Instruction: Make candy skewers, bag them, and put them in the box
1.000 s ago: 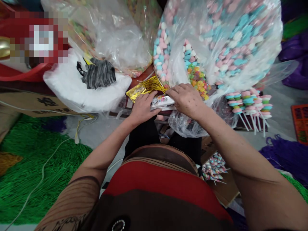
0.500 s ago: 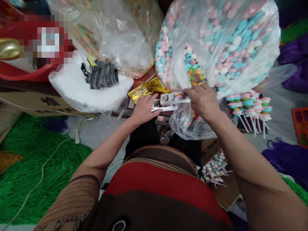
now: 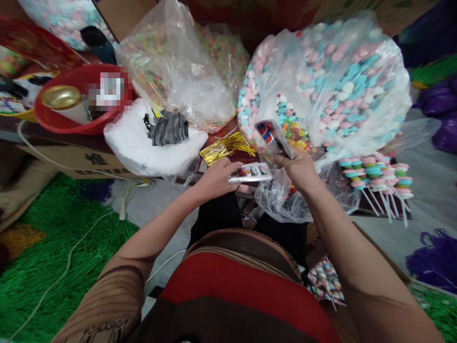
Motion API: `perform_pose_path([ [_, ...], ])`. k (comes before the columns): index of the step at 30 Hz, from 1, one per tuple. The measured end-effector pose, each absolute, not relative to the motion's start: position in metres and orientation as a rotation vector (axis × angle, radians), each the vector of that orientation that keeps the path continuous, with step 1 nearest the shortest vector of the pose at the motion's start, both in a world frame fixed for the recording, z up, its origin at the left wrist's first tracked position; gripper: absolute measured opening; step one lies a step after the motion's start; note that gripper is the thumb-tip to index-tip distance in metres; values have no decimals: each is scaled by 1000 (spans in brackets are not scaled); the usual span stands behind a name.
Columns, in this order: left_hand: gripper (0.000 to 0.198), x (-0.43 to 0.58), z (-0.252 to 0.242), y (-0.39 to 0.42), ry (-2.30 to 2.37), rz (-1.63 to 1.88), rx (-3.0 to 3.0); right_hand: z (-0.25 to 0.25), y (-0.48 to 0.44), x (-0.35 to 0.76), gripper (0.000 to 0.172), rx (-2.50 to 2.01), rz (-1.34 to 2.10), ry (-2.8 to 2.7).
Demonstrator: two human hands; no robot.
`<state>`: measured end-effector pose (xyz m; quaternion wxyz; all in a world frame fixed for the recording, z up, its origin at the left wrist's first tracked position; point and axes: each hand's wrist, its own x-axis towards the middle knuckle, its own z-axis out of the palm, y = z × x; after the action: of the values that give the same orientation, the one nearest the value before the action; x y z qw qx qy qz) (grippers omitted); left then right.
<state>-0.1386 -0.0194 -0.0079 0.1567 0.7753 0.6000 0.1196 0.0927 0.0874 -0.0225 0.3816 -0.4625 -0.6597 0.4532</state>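
Observation:
My left hand (image 3: pixel 217 177) is closed on a small stack of printed clear wrapper bags (image 3: pixel 254 172), held flat in front of me. My right hand (image 3: pixel 299 166) pinches a single printed wrapper bag (image 3: pixel 274 137) and holds it tilted upward above the stack. Just behind the hands lies a bundle of gold twist ties (image 3: pixel 224 147). A big clear sack of pink, blue and white candies (image 3: pixel 332 81) stands behind my right hand, with small multicoloured candies (image 3: pixel 294 131) at its open mouth.
Candy skewers on white sticks (image 3: pixel 378 174) lie at the right. A white bag with a striped cloth (image 3: pixel 157 140), a red basin (image 3: pixel 73 107), further clear candy sacks (image 3: pixel 178 71), green fringe (image 3: pixel 53 247), purple fringe (image 3: pixel 433 257) and wrapped skewers (image 3: pixel 326 281) surround me.
My right hand drew one wrapper bag off the stack and lifted it, tilting it upright. The left hand kept hold of the stack. The camera view tipped upward.

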Motion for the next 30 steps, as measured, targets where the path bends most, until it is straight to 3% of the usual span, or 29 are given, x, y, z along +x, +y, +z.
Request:
perform_pose_path([
  [7,50,-192,31,-19,2081,515,1967,-41,81,90,18,-1294,1053,-1911],
  [13,54,-201,27,29,2322,292,2019,-40,70,83,45,-1366,517,-2491],
  [18,63,-193,4,66,2342,159,2089,-32,58,66,47,-1434,139,-2736],
  [23,70,-191,-3,68,2327,185,2092,-24,53,58,53,-1431,175,-2781],
  [27,53,-175,1,45,2237,389,2183,-21,52,61,66,-1325,325,-2829],
  [30,39,-149,-10,27,1926,473,2300,-27,57,66,66,-1219,437,-2796],
])
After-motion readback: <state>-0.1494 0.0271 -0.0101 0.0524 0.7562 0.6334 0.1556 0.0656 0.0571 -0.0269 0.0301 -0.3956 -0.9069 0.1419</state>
